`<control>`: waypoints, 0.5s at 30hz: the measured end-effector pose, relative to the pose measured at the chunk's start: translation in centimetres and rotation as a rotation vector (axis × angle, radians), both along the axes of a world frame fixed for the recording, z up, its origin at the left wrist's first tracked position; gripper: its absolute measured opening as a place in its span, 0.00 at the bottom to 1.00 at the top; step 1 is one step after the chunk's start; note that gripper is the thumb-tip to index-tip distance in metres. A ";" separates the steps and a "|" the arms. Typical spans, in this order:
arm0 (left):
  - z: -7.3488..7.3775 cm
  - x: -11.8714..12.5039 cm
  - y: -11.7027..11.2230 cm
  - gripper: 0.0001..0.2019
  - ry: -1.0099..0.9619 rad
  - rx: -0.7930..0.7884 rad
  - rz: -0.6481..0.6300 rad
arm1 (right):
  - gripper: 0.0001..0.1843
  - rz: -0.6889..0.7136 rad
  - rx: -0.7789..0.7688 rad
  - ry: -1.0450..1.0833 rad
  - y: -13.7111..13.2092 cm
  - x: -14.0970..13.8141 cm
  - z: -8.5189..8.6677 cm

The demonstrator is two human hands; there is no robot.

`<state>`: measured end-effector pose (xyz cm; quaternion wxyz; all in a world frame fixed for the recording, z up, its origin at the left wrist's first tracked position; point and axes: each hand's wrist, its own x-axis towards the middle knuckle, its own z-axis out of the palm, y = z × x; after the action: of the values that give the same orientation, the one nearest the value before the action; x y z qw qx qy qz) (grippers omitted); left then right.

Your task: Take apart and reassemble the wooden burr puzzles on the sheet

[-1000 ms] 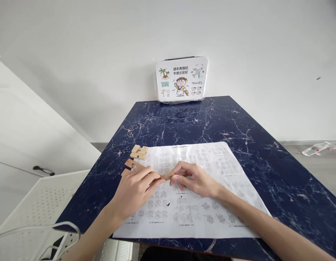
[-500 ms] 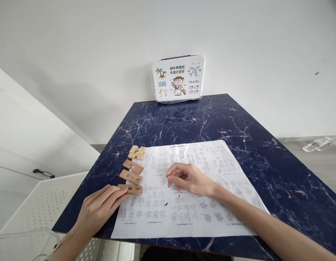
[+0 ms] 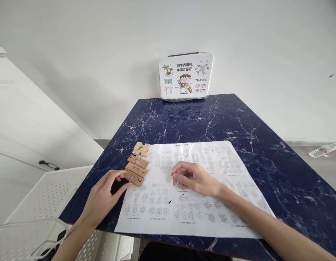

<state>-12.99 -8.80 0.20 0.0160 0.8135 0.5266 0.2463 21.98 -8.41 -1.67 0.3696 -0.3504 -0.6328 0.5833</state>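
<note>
A flat brown wooden puzzle piece point(image 3: 135, 178) marked 3 lies at the left edge of the printed sheet point(image 3: 179, 224). My left hand point(image 3: 106, 190) has its thumb and forefinger at the left end of this slotted piece, closed on its edges. Just above it lies a similar wooden piece point(image 3: 140, 171) marked 2, then another slotted wooden piece point(image 3: 142, 162). Lighter wooden blocks point(image 3: 141, 149) sit together beyond them. Over the middle of the sheet rests my right hand point(image 3: 195, 179), fingers loosely curled, a gap inside them, holding nothing visible.
The table point(image 3: 184, 123) has a dark blue marbled top. At its far edge a white printed case point(image 3: 185, 78) in clear plastic leans against the wall. A white perforated surface point(image 3: 45, 194) with cables stands at the left. Plastic bottles point(image 3: 324, 149) lie on the floor at right.
The piece marked 3 has moved up against the piece marked 2 and now slants like it. My left thumb has come out beside its end. My right hand keeps its pose; the view has shifted slightly.
</note>
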 end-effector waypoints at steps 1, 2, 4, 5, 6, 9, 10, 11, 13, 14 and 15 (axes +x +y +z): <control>0.3 0.2 0.0 0.16 -0.005 -0.016 0.004 | 0.11 -0.003 -0.003 0.000 0.0 0.0 0.0; 0.6 0.4 0.0 0.16 -0.012 -0.026 0.000 | 0.11 -0.005 -0.004 0.000 0.0 0.0 0.0; 1.2 0.9 0.2 0.13 -0.043 -0.013 -0.001 | 0.11 -0.008 -0.006 0.001 -0.1 -0.1 0.0; 1.6 1.1 0.5 0.11 -0.069 0.002 0.009 | 0.11 -0.009 -0.006 0.002 -0.1 -0.1 0.0; 1.8 1.3 1.0 0.10 -0.092 0.013 0.034 | 0.11 -0.009 -0.005 0.004 -0.1 -0.1 0.0; 2.4 1.7 3.2 0.12 -0.145 0.025 0.162 | 0.10 -0.008 0.002 0.005 0.0 -0.1 -0.1; 2.6 1.7 4.1 0.14 -0.148 0.016 0.194 | 0.10 -0.007 0.003 0.006 0.0 -0.1 -0.2; 2.7 1.8 5.0 0.17 -0.143 0.002 0.199 | 0.10 -0.007 0.003 0.007 0.0 0.0 -0.3; 3.1 2.1 6.5 0.19 -0.150 0.002 0.193 | 0.09 -0.009 0.002 0.008 -0.1 0.0 -0.4; 3.4 2.3 7.0 0.19 -0.166 0.001 0.176 | 0.09 -0.010 0.002 0.008 -0.1 0.0 -0.4; 3.7 2.6 7.4 0.18 -0.175 -0.019 0.141 | 0.09 -0.012 0.002 0.006 -0.2 0.0 -0.4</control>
<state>-10.38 -1.45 3.86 0.0521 0.7496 0.5815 0.3120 21.93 -8.60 -2.04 0.3753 -0.3520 -0.6300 0.5817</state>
